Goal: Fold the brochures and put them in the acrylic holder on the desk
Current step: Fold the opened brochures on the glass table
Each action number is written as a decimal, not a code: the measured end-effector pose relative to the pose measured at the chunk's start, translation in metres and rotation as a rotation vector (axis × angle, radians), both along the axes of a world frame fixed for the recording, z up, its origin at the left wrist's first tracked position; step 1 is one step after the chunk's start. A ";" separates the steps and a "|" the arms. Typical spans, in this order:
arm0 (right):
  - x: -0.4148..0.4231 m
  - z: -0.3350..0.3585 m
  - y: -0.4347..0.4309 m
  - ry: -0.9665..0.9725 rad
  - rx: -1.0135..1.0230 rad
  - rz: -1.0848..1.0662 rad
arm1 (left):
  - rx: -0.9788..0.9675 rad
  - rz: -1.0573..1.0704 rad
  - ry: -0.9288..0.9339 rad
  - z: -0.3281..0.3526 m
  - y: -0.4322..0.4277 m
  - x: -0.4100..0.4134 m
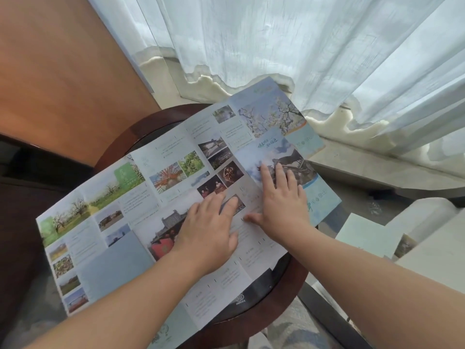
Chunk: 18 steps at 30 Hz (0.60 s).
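Right now a large brochure point(141, 197) lies unfolded across the round dark tabletop point(151, 122), filling the centre of the frame and overhanging the rim at lower left. Both hands rest flat on it, right of centre. The left hand point(208, 233) presses the paper with straight fingers point(219, 199). The right hand point(281, 205), just beside it, stretches its fingers toward the upper right; neither grips anything. Another brochure point(370, 235) lies at lower right, and a sheer curtain point(276, 41) hangs across the top.
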State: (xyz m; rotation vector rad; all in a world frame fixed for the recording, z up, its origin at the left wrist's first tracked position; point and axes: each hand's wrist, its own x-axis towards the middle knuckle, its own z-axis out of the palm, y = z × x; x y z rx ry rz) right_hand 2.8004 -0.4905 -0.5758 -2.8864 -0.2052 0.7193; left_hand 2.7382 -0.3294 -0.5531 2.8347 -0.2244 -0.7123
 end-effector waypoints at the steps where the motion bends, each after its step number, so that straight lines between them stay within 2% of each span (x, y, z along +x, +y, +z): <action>1: -0.002 0.000 0.000 -0.010 0.013 -0.002 | -0.002 0.004 0.005 0.000 0.000 0.000; 6: -0.010 0.001 -0.003 -0.014 0.088 -0.025 | 0.004 -0.009 0.009 0.001 -0.003 -0.001; 13: -0.020 0.013 -0.005 -0.121 0.199 0.011 | -0.015 -0.003 -0.038 0.014 -0.005 -0.001; 16: -0.026 0.031 -0.001 -0.156 0.242 -0.001 | -0.100 0.062 -0.100 0.032 -0.006 0.000; 18: -0.030 0.050 0.002 -0.167 0.301 -0.026 | -0.225 0.196 -0.136 0.051 -0.006 0.001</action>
